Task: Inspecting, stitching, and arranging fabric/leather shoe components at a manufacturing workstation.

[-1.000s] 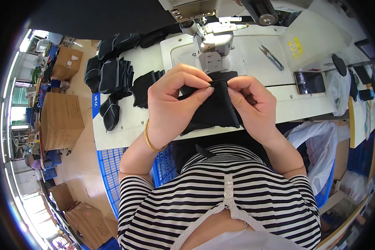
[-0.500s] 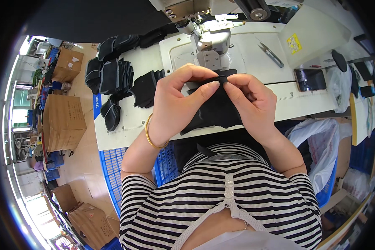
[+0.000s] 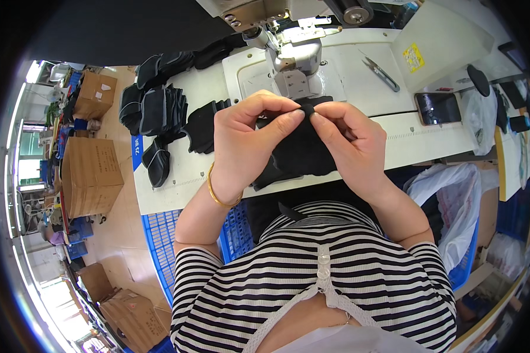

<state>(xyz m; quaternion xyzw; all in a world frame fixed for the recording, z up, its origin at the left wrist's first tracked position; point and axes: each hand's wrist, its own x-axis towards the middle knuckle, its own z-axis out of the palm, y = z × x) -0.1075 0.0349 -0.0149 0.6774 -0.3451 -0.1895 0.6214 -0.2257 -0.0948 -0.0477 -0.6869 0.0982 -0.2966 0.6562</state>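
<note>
Between both hands a black fabric piece (image 3: 303, 144) is held up by its top edge, over the front of the white sewing table (image 3: 388, 141). My left hand (image 3: 256, 132) pinches that edge between thumb and index finger. Close beside it, my right hand (image 3: 352, 138) pinches the same edge, its other fingers curled. The lower part of the cloth hangs down, with more black cloth beneath it. Just beyond the hands stands the sewing machine (image 3: 294, 65). To the left of my left hand lies a stack of black cut pieces (image 3: 203, 126).
More bundled black pieces (image 3: 162, 109) lie at the table's left end. Thread snips (image 3: 380, 70) and a phone (image 3: 437, 109) are on the right. Blue baskets (image 3: 235, 229) stand below the table, one lined with a plastic bag (image 3: 447, 200). Cardboard boxes (image 3: 91, 176) sit on the floor at left.
Both hands have shifted slightly left, still pinching the black fabric's edge. The fingertips have turned a little, and the fabric below hangs slightly differently.
</note>
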